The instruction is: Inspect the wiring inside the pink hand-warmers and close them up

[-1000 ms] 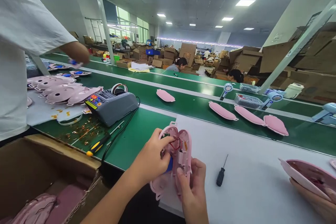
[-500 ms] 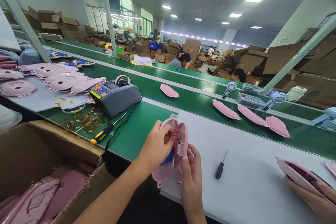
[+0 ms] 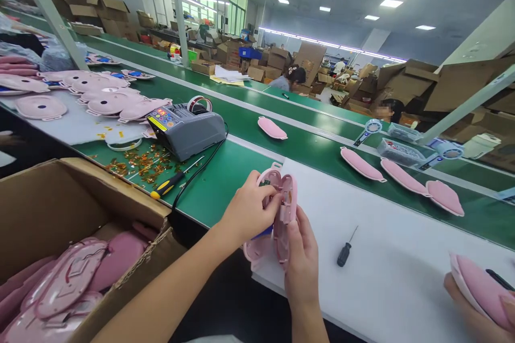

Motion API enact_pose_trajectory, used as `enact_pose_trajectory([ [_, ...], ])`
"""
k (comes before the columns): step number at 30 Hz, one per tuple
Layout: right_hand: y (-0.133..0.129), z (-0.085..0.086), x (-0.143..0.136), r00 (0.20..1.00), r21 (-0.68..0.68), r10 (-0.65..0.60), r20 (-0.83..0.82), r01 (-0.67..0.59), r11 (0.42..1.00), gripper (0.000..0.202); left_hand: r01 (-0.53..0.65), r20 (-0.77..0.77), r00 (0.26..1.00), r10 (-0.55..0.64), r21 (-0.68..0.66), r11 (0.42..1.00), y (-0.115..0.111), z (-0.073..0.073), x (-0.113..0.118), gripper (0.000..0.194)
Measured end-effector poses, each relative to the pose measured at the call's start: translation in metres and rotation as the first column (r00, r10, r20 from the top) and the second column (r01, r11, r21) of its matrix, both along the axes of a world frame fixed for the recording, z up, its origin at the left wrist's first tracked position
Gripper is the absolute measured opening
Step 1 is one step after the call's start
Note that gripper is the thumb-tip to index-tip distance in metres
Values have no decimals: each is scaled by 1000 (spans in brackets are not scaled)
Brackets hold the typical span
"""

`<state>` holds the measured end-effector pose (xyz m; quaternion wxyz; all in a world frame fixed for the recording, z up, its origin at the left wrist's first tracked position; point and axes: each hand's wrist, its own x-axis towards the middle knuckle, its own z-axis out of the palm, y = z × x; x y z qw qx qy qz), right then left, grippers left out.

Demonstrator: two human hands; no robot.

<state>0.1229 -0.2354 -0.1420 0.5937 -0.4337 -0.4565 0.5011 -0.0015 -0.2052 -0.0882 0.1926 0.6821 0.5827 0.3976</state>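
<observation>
A pink plastic casing [image 3: 288,188] stands opened like a book at the edge of the white work surface, its two halves close together. My right hand [image 3: 302,257] grips the right half from outside, thumb toward me. My left hand [image 3: 253,206] reaches over the left half, thumb and fingers closed together inside the casing; what they pinch is hidden. A blue part [image 3: 265,232] shows below my left hand, in the left half. A small black-handled screwdriver [image 3: 344,253] lies on the white sheet to the right.
A cardboard box [image 3: 163,228] with pink casings stands at left. A grey tape dispenser [image 3: 193,131], amber tape scraps [image 3: 140,166] and a yellow-black screwdriver [image 3: 167,185] lie beyond it. Pink pads [image 3: 362,164] and handheld fans [image 3: 369,131] lie along the green bench. Another person's hand [image 3: 462,292] holds a pink pad.
The view has shifted, moving the scene slightly right and up. My left fingers have moved deeper between the halves, and the red and black wires are now mostly hidden. The other person's pad has turned.
</observation>
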Motion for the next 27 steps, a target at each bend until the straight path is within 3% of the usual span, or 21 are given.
enact_pose_trajectory([
  [2, 0, 4, -1, 999, 3, 6, 51, -7, 1000, 46, -13, 48, 999, 12, 12, 1000, 1, -3, 0, 26],
  [6, 3, 15, 1, 981, -44, 40, 189, -33, 999, 49, -67, 267, 962, 65, -3, 998, 5, -11, -2, 69],
  [8, 6, 18, 5, 976, -62, 72, 204, -60, 996, 49, -85, 472, 876, 98, -49, 995, 9, -15, -4, 71],
  [10, 10, 19, 10, 975, -81, 115, 191, -101, 992, 47, -48, 639, 763, 94, -88, 995, 12, -18, -6, 55],
  [12, 15, 18, 13, 973, -107, 151, 174, -134, 985, 45, 41, 740, 670, 49, -103, 994, 14, -20, -6, 41],
  [15, 19, 17, 15, 969, -106, 190, 160, -174, 979, 45, 201, 862, 507, -12, -105, 974, 15, -22, -2, 46],
  [18, 20, 19, 14, 962, -74, 203, 180, -193, 978, 46, 292, 942, 335, -31, -72, 954, 13, -26, 7, 48],
  [21, 20, 22, 14, 955, -41, 195, 225, -190, 981, 44, 327, 972, 230, -38, -41, 944, 10, -29, 14, 52],
  [24, 21, 23, 13, 948, -17, 188, 256, -190, 982, 41, 360, 983, 180, -27, -40, 932, 9, -29, 16, 59],
  [27, 20, 17, 4, 932, -13, 151, 331, -155, 988, 42, 391, 983, 181, -7, -66, 918, 12, -26, 15, 58],
])
